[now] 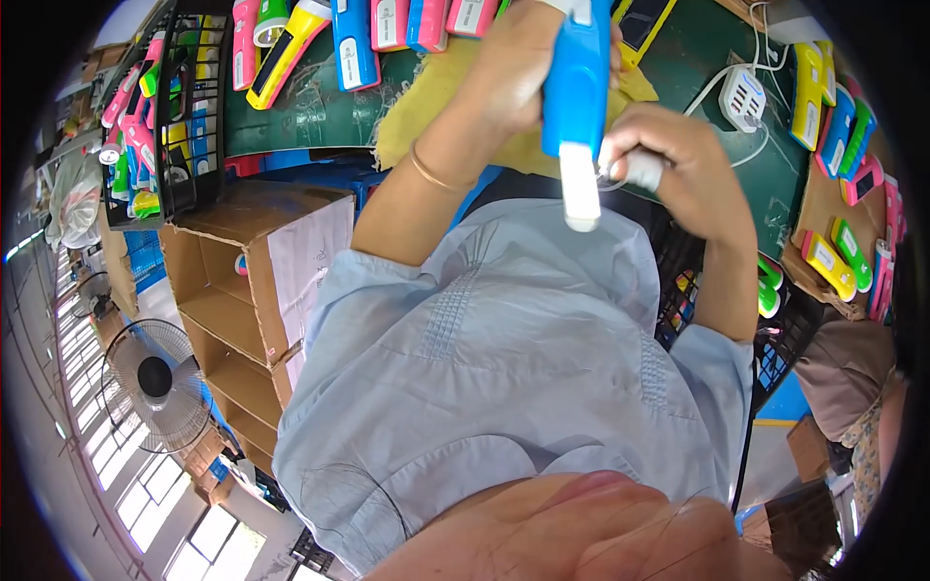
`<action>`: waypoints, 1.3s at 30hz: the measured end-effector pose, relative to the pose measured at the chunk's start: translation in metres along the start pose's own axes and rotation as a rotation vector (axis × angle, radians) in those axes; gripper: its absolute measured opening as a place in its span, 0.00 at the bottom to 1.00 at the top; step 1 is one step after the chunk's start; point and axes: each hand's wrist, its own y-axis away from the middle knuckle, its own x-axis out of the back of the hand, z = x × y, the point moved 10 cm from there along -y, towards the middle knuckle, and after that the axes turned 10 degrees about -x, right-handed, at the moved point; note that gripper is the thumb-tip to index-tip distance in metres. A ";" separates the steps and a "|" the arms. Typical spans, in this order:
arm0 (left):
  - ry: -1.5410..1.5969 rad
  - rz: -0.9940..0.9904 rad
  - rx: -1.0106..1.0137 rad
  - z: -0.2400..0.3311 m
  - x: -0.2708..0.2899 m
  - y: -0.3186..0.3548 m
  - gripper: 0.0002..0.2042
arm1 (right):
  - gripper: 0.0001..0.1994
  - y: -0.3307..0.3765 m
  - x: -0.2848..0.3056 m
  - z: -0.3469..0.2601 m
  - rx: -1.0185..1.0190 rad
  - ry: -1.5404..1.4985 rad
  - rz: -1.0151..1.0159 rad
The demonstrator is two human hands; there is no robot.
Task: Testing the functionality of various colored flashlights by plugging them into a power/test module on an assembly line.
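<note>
Worker's left hand (518,63) gripped a blue-and-white plastic flashlight (577,107) above a green worktable (320,111); right hand (678,155) pinched a small white cap (635,169) beside its tip, not yet fitted; finished units lay w/ others nearby

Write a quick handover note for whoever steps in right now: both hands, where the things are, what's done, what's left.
Left hand: grips the blue and white torch, white end toward the body.
Right hand: holds a small white plug next to the torch's white end; whether it is plugged in cannot be told.
White charging hub lies on the green table.
Coloured torches lie along the table, more at the right.
</note>
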 end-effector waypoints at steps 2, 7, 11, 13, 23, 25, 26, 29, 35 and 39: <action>-0.047 -0.046 -0.142 0.019 -0.004 0.000 0.22 | 0.11 0.012 0.001 -0.001 -0.035 -0.058 0.046; 0.105 -0.021 -0.186 0.021 -0.011 -0.005 0.25 | 0.22 0.037 -0.030 -0.013 0.256 0.353 0.218; 0.048 -0.073 -0.265 0.021 -0.008 -0.002 0.27 | 0.13 0.055 -0.048 -0.019 0.417 0.427 0.222; 0.241 -0.097 -0.118 -0.003 -0.016 0.006 0.29 | 0.21 0.068 -0.020 -0.022 0.458 0.474 0.618; -0.725 -0.390 -0.530 0.008 -0.032 0.061 0.39 | 0.25 0.021 -0.007 0.037 0.006 -0.063 0.459; -0.795 -0.468 -0.717 0.022 -0.049 0.071 0.33 | 0.27 0.023 0.005 0.042 -0.002 -0.108 0.476; -0.868 -0.471 -0.784 0.023 -0.052 0.074 0.32 | 0.22 0.026 0.011 0.041 -0.034 0.006 0.493; -1.002 -0.443 -0.716 0.019 -0.046 0.076 0.33 | 0.06 0.037 0.018 0.053 -0.111 0.031 0.481; -1.022 -0.279 -0.685 0.012 -0.028 0.071 0.38 | 0.10 0.051 0.017 0.077 -0.204 -0.090 0.501; -0.899 -0.160 -0.608 0.011 -0.022 0.065 0.33 | 0.10 0.050 0.022 0.057 -0.176 -0.113 0.558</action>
